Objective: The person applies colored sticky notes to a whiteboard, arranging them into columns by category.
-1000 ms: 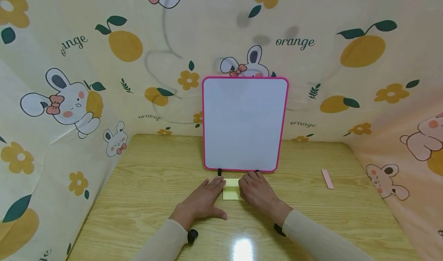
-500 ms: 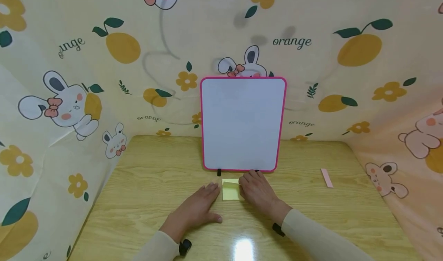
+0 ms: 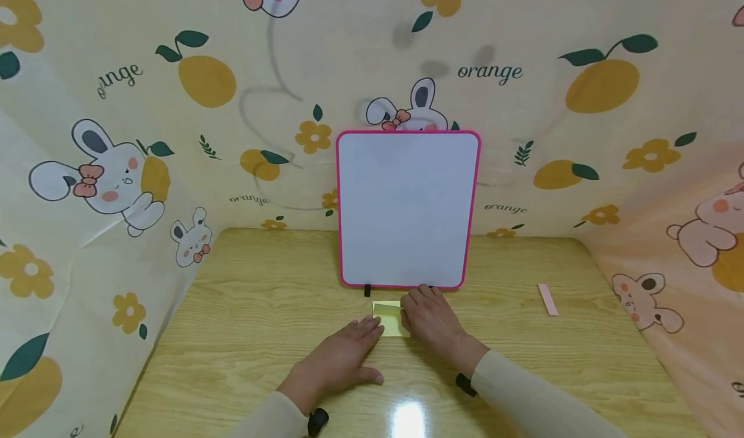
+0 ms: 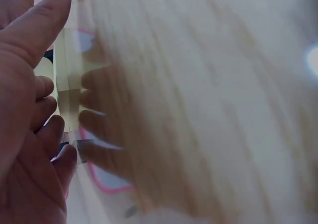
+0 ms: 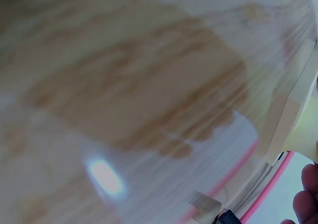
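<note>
A pad of yellow sticky notes (image 3: 392, 327) lies on the table in front of the whiteboard. Its far part is lifted, making a shaded fold across it. My right hand (image 3: 433, 320) has curled fingers at the pad's right side and pinches the lifted top sheet; in the right wrist view this sheet (image 5: 304, 132) bends up beside the fingers (image 5: 307, 199). My left hand (image 3: 337, 358) lies with extended fingers, its fingertips over the pad's left edge and the thumb spread toward me. The left wrist view shows the pad's thick side (image 4: 67, 67) beyond the left fingers.
A whiteboard (image 3: 408, 208) with a pink frame stands upright behind the pad on small black feet (image 3: 367, 290). A pink paper strip (image 3: 547, 300) lies to the right on the wooden table (image 3: 261, 302). Patterned cloth (image 3: 325, 50) surrounds the back and sides.
My left hand drew back left off the pad, then came back onto its left edge, lower than before. The sheet's lifted part shows more fold. My right hand has stayed in place.
</note>
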Available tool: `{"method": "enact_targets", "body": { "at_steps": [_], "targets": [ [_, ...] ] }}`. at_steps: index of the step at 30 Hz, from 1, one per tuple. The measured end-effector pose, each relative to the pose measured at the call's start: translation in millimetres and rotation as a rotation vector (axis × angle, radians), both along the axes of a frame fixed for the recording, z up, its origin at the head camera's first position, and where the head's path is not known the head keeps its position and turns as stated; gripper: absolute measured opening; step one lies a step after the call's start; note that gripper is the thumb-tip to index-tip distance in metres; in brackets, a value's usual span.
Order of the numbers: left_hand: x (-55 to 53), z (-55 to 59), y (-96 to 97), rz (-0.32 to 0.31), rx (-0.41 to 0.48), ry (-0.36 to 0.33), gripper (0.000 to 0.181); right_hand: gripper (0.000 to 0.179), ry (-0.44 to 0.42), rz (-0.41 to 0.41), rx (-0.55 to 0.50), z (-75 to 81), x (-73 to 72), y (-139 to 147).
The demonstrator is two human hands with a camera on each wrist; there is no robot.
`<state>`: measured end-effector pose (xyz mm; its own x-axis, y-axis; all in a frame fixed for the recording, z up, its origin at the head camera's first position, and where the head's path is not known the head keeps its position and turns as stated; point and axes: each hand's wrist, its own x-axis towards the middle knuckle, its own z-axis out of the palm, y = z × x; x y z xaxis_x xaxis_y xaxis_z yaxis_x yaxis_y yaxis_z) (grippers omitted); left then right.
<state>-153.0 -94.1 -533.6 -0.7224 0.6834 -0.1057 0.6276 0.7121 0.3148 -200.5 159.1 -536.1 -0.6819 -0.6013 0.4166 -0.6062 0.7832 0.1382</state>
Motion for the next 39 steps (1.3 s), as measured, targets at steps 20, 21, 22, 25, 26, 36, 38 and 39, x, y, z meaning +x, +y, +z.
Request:
{"method": "enact_targets", "body": {
  "at_steps": [20,21,22,25,26,36,38,39],
  "targets": [
    [-0.1,-3.8,0.2,-0.026,-0.003,0.026,0.093,0.020,0.073,-0.019,0.095,4.4,-15.6,-2.8],
    [0.0,-3.6,0.2,-0.025,-0.006,0.026,0.094,0.019,0.068,-0.025,0.096,4.8,-16.3,-3.1],
    [-0.1,-3.7,0.2,-0.025,-0.007,0.026,0.094,0.018,0.060,-0.029,0.095,5.4,-17.0,-3.3],
    [-0.3,-3.5,0.2,-0.026,-0.010,0.028,0.093,0.018,0.046,-0.043,0.091,7.3,-19.6,-3.8],
    [-0.5,-3.8,0.2,-0.026,-0.010,0.028,0.093,0.019,0.043,-0.047,0.090,7.8,-20.6,-3.8],
    [-1.6,-3.8,0.1,-0.024,0.004,0.018,0.093,0.018,0.014,-0.060,0.087,13.4,-28.8,-3.5],
    [-1.8,-4.5,0.0,-0.019,0.003,0.010,0.094,0.019,0.004,-0.065,0.084,15.2,-29.7,-3.4],
    [-1.9,-4.9,0.0,-0.016,0.002,0.008,0.094,0.019,-0.002,-0.069,0.084,16.2,-29.9,-3.4]
  ]
}}
